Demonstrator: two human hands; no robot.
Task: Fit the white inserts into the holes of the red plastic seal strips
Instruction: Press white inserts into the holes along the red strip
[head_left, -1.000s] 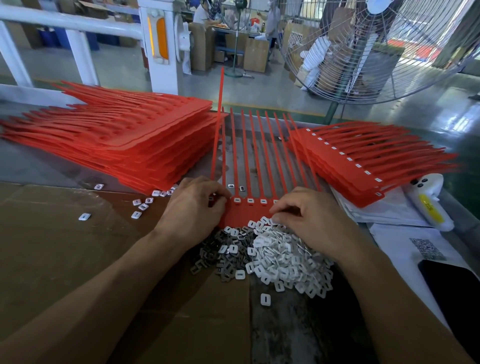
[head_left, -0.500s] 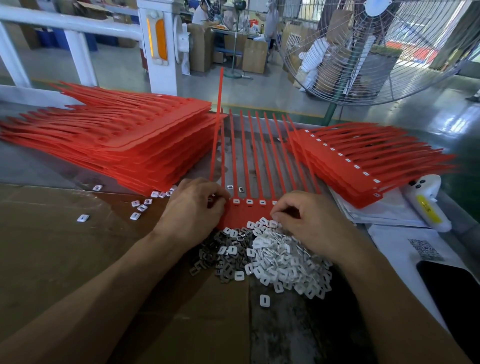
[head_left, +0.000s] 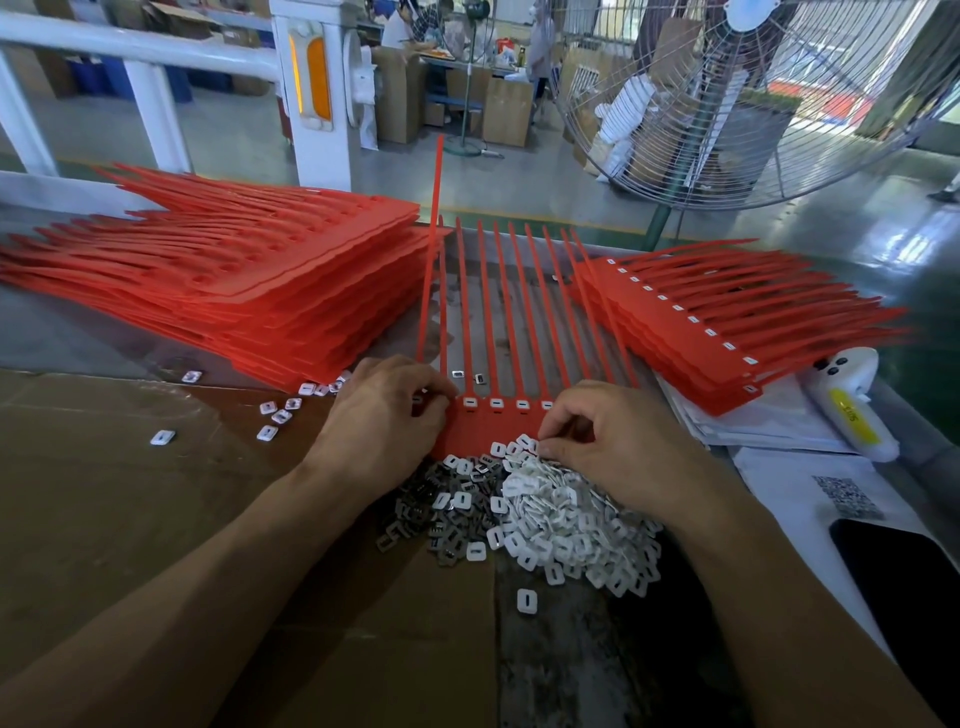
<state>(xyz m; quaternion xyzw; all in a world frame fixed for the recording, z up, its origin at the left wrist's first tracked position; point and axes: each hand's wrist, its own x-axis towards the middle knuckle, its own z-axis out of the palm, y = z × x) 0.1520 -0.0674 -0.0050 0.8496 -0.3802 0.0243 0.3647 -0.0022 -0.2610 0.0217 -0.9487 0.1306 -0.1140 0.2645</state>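
matt red plastic seal strips (head_left: 498, 322), smooth white plastic inserts (head_left: 571, 525), dull grey metal clips (head_left: 431, 514), rough brown cardboard (head_left: 130, 493).

In front of you: one red seal strip sheet (head_left: 498, 426) lying flat, its tails fanned away from you, one tail at the left edge sticking up. Four white inserts (head_left: 495, 402) sit in its row of holes that you can see. Loose white inserts (head_left: 566, 525) heaped just near of it, some lapping onto its near edge; one lies apart, nearer you. Tall stack of bare red sheets (head_left: 249, 296) left. Smaller stack with inserts fitted (head_left: 727, 332) right.
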